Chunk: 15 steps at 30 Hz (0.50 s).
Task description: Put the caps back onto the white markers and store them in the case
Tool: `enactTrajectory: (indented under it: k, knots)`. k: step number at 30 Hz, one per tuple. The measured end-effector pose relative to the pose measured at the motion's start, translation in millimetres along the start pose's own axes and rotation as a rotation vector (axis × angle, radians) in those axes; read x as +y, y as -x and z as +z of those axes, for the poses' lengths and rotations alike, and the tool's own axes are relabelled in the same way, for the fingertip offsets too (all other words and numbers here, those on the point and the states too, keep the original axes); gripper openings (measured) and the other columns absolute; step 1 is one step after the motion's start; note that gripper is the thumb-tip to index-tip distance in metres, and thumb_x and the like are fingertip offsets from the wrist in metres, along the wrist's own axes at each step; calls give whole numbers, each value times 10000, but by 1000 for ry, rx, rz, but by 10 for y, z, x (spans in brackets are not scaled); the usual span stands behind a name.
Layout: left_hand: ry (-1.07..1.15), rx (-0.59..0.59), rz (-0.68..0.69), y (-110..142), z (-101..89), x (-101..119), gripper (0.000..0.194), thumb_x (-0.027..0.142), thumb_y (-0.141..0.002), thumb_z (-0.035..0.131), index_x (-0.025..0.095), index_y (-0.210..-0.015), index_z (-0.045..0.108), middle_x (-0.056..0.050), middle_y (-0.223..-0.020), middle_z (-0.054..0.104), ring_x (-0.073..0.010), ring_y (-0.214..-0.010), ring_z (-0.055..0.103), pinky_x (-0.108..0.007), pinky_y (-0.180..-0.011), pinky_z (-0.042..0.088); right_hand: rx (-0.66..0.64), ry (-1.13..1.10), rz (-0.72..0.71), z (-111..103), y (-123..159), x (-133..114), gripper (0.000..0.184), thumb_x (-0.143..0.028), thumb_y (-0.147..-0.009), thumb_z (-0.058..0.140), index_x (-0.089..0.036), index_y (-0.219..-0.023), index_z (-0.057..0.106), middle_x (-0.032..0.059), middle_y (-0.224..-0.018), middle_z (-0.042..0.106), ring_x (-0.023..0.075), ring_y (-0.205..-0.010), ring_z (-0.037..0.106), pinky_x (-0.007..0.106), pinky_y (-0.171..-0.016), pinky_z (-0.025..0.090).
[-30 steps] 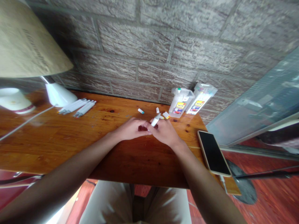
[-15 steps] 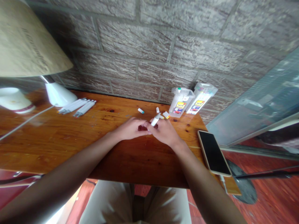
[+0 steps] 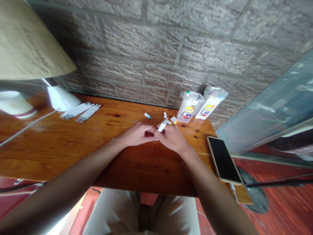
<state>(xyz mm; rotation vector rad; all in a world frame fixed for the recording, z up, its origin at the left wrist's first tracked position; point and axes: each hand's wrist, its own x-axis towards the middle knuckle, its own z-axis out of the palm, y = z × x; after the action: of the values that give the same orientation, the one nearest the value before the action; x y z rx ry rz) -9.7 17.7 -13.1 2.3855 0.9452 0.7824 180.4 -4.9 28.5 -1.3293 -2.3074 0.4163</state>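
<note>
Over the middle of the wooden table, a white marker (image 3: 162, 126) is held at a slant in my right hand (image 3: 172, 138), its greyish tapered end pointing up and away. My left hand (image 3: 140, 134) meets it from the other side, thumb and fingers curled together at the marker's lower end, which the fingers largely hide. Just beyond the hands lie loose marker caps: a white one with a teal end (image 3: 147, 116), a small white one (image 3: 165, 115) and white ones with yellow and orange ends (image 3: 174, 120).
Several capless-looking markers (image 3: 84, 111) lie at left by the lamp base (image 3: 61, 99), near a paper cup (image 3: 17, 104) and a cord. Two clear plastic marker cases (image 3: 189, 107) stand against the brick wall. A phone (image 3: 224, 160) with a cable lies at the table's right edge.
Almost nothing differs. Both hands keep their place around the marker; the camera view has shifted very slightly.
</note>
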Motion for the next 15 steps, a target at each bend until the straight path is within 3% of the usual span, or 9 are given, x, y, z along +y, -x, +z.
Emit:
enactTrajectory:
  k: [9,15]
  knots:
    - [42,-11,-1,0,-6,12,249,388,-857,661,146,-798,665,-4,-734,697,-104,-623,587,-204,-619,421,13,7,4,-8,-9,4,340,-348,-949,547,-171,-669,623,34,-678,658,131,-665,599,226,-661,396]
    - [49,-26,-7,1,-31,31,260,402,-848,664,147,-798,652,-11,-745,705,-116,-640,607,-211,-611,423,-3,-37,-7,-9,-4,14,418,-450,-962,536,-168,-670,634,25,-657,643,122,-643,581,223,-657,391]
